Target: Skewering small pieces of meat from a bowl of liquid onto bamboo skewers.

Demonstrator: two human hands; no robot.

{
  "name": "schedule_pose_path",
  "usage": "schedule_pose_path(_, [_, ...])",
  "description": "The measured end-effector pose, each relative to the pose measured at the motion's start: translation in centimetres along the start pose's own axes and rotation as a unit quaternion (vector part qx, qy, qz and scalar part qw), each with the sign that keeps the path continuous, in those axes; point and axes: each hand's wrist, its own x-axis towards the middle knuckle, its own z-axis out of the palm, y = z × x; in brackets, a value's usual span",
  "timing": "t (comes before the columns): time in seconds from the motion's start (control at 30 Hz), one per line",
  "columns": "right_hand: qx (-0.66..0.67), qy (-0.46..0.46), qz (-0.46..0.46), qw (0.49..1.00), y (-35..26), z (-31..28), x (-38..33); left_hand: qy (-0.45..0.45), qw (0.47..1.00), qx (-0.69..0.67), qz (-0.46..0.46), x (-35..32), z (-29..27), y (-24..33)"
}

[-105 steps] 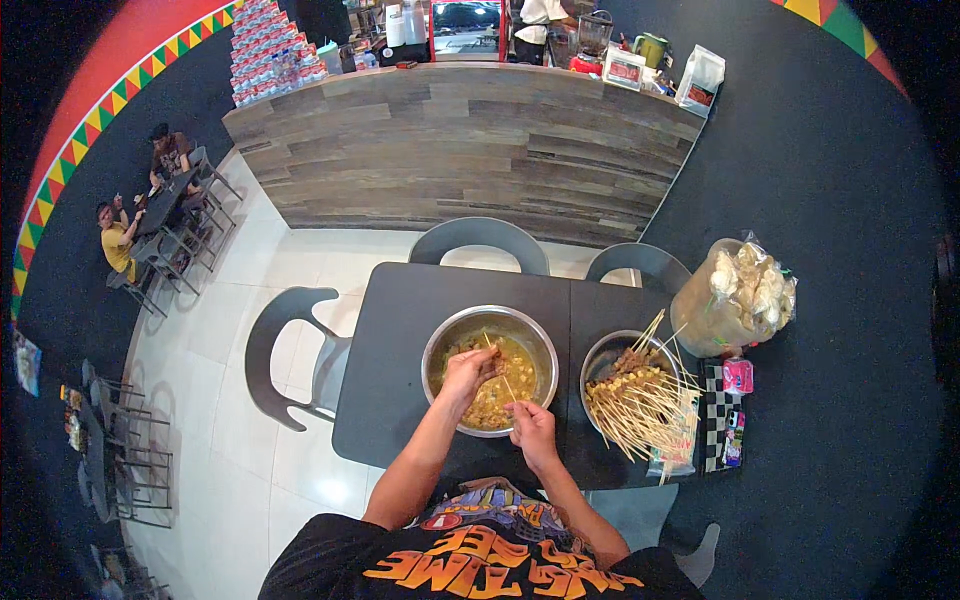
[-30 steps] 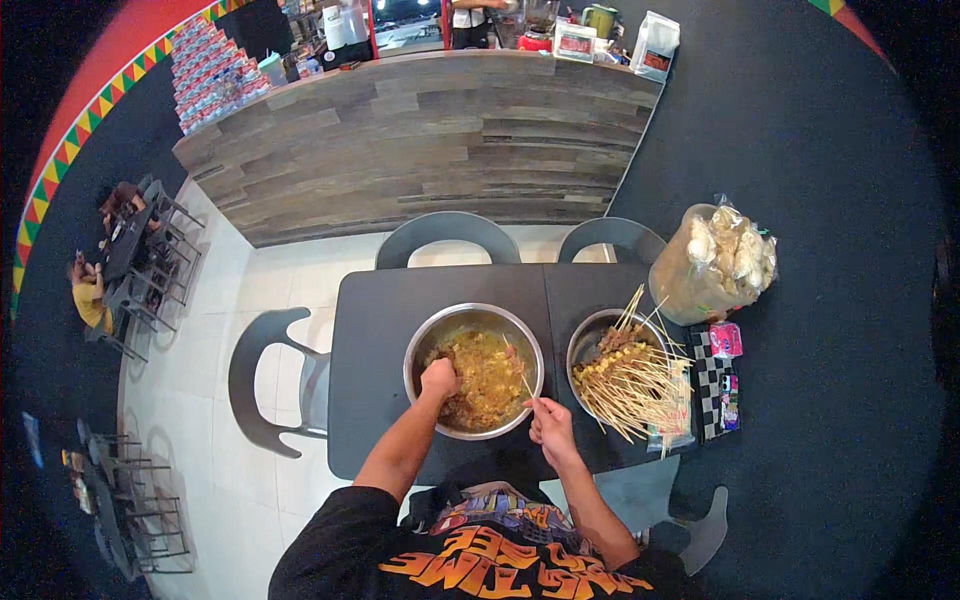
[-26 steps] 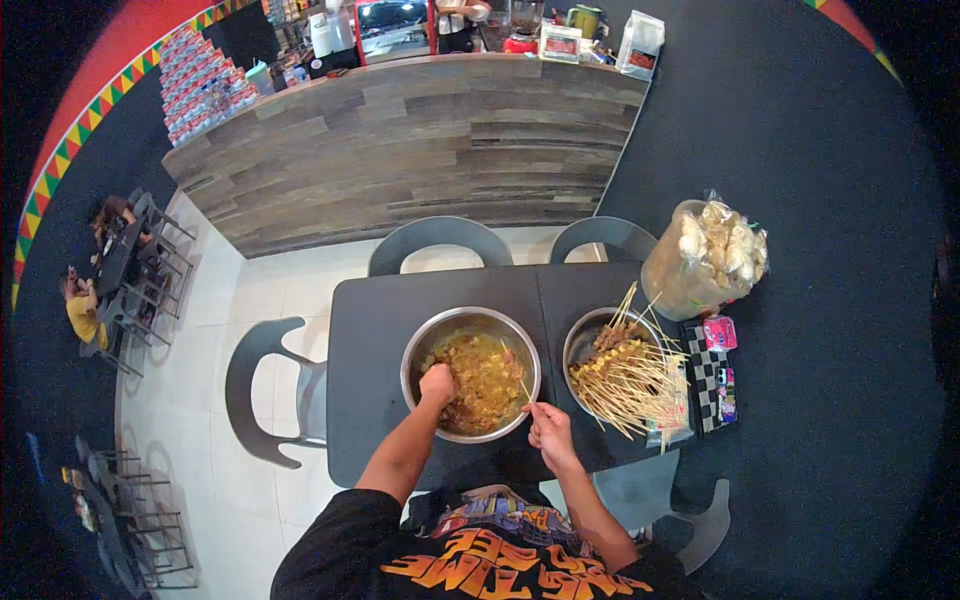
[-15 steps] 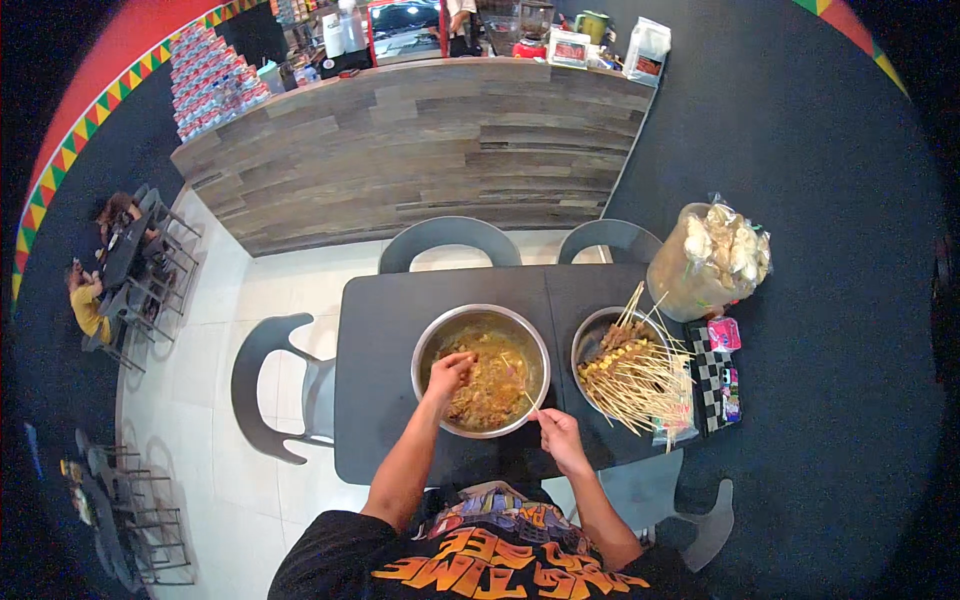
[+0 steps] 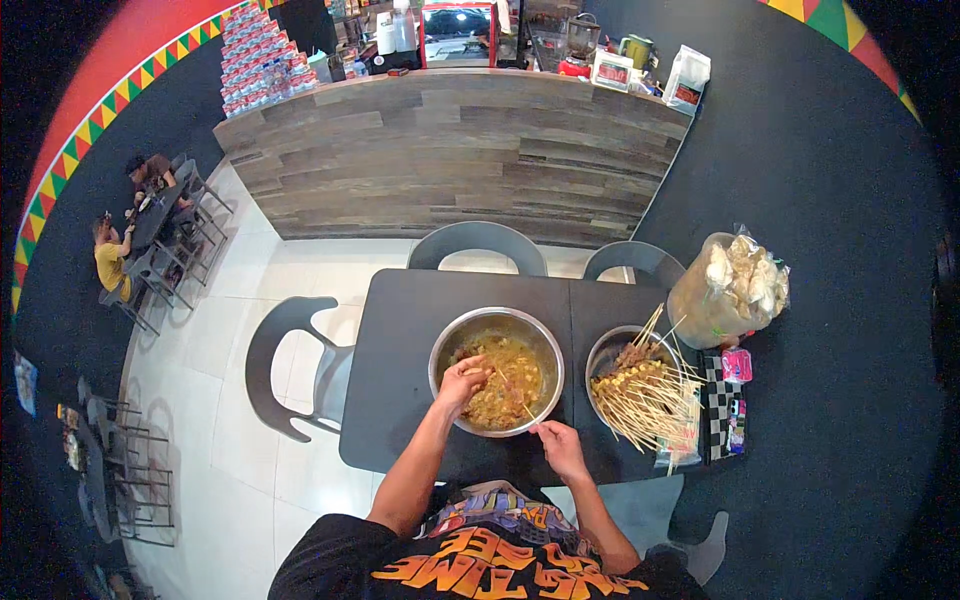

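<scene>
A large steel bowl (image 5: 439, 340) of yellowish-brown marinade with chunks stands on the dark table in front of me. Over it, my left hand (image 5: 463, 383) has its fingers pinched together; what they hold is too small to make out. My right hand (image 5: 560, 448) is closed at the bowl's near right rim, pinching the end of a thin bamboo skewer (image 5: 520, 402) that slants over the marinade toward my left fingers. To the right, a second steel bowl (image 5: 594, 368) holds many skewers (image 5: 645, 400) threaded with meat and yellow pieces, their bare ends fanned toward me.
A tall clear container of pale crackers (image 5: 730, 290) stands at the table's right end, beside a checkered box (image 5: 713, 410) and a pink packet (image 5: 737, 365). Grey chairs (image 5: 480, 240) surround the dark table (image 5: 390, 330). Beyond is a wood-fronted counter (image 5: 450, 160); people sit far left.
The view has shifted, so the table and bowls sit further right. My left hand remains over the large bowl, and my right hand still pinches the skewer at its rim.
</scene>
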Motion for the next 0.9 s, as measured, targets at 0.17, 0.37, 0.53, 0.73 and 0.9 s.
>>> schedule_pose_path(0.17, [-0.037, -0.009, -0.035, 0.999, 0.2, -0.8, -0.1, -0.016, 0.998, -0.045, -0.042, 0.0, 1.1, -0.9])
schedule_pose_path(0.37, [-0.037, -0.014, 0.009, 0.999, -0.2, -1.7, -0.6, -0.043, 0.991, -0.105, -0.069, -1.3, 3.0, -1.1])
schedule_pose_path(0.53, [-0.057, -0.033, 0.051, 0.997, 0.3, -3.1, -0.6, -0.013, 0.994, -0.100, -0.052, -1.2, 3.4, -2.1])
schedule_pose_path(0.73, [-0.075, -0.023, 0.019, 0.997, 1.1, -4.5, -0.5, -0.032, 0.997, -0.065, -0.022, -1.0, 3.4, -2.6])
schedule_pose_path(0.9, [-0.030, -0.028, -0.031, 0.999, 1.2, -4.7, -0.5, -0.051, 0.983, -0.165, -0.057, -0.8, 3.6, -2.6])
